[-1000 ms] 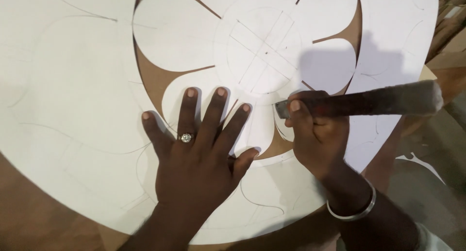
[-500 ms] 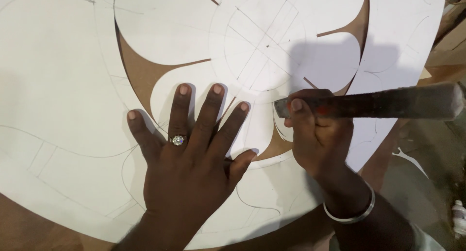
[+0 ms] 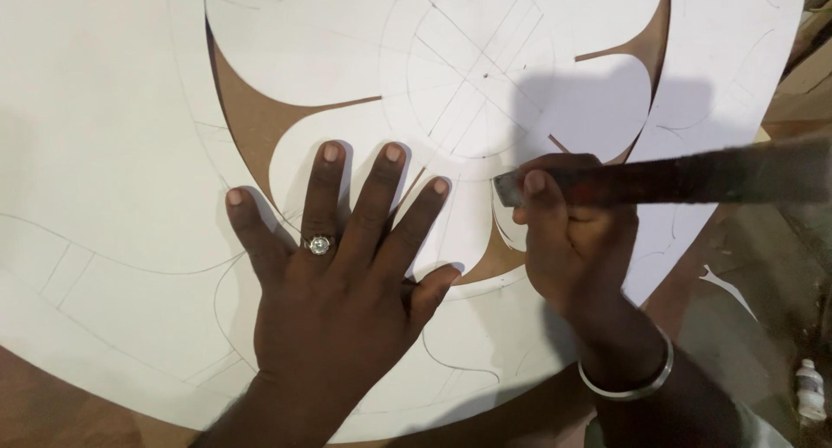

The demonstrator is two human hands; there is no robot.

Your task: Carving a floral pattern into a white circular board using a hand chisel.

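A large round white board (image 3: 104, 153) with pencilled curves and a cut-out flower pattern lies under both hands; brown backing shows through the cuts (image 3: 260, 123). My left hand (image 3: 334, 283), with a ring on one finger, lies flat with spread fingers on the board near the lower petals. My right hand (image 3: 576, 244), a metal bangle on its wrist, grips a long dark tool (image 3: 685, 179) that runs off to the right. The tool's near end sits at the edge of a petal cut by my thumb.
The board's curved edge runs along the bottom and right, with a brown surface (image 3: 52, 405) beyond it. A white offcut sliver (image 3: 728, 288) and a small white bottle (image 3: 810, 392) lie on the darker floor at the right.
The view has drifted, so the board and hands sit slightly further right and lower. Both hands keep their hold and places on the board.
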